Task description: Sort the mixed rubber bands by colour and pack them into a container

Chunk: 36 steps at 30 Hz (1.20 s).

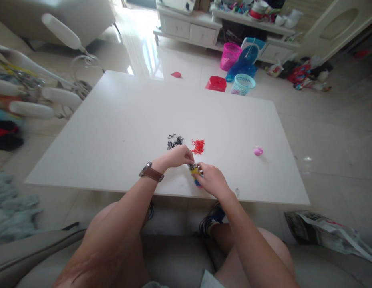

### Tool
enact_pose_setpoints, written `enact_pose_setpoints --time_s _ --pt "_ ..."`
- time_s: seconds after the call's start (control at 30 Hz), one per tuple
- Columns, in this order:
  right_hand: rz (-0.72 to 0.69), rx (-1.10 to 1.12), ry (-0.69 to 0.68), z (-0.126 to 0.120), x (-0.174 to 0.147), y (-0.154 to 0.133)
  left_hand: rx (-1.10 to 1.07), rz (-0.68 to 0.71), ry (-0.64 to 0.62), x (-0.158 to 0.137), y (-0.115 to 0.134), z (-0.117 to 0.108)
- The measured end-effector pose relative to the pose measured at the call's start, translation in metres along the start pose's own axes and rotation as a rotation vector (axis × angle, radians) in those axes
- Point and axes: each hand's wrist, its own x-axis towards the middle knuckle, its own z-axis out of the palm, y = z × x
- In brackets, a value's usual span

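On the white table point(137, 116), near its front edge, my right hand point(214, 180) is wrapped round a small container with yellow, blue and black contents point(194, 169). The container is partly covered by the fingers. My left hand point(180, 155), with a brown-strapped watch on its wrist, has its fingers pinched together at the top of the container. Whatever is between those fingertips is too small to make out. Just beyond my hands lie a pile of small black bands point(175, 142) and a pile of small red bands point(198, 146).
To the right on the table sits a small pink object point(258, 151). A little clear item point(237, 192) lies at the front edge. Beyond the table stand a red stool point(216, 83), a light blue basket point(243, 83) and a pink basket point(230, 56). White chair-like parts point(61, 32) are at left.
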Motion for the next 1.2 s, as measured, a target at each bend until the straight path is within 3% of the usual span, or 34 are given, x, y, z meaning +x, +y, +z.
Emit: enact_pose_setpoints --time_s 0.27,0.43,0.67,1.2 --pt "-0.007 0.012 0.055 -0.001 -0.001 0.002 -0.124 -0.073 0.041 -0.003 0.009 -0.002" --pt "0.017 0.069 0.113 -0.003 0.001 0.001 -0.194 -0.016 0.098 -0.005 0.019 -0.005" --pt "0.048 0.121 0.129 -0.001 0.002 0.0 -0.083 0.056 0.134 -0.007 0.026 -0.007" --pt "0.025 0.177 0.153 0.001 0.002 0.001 -0.085 0.1 0.166 -0.008 0.024 -0.006"
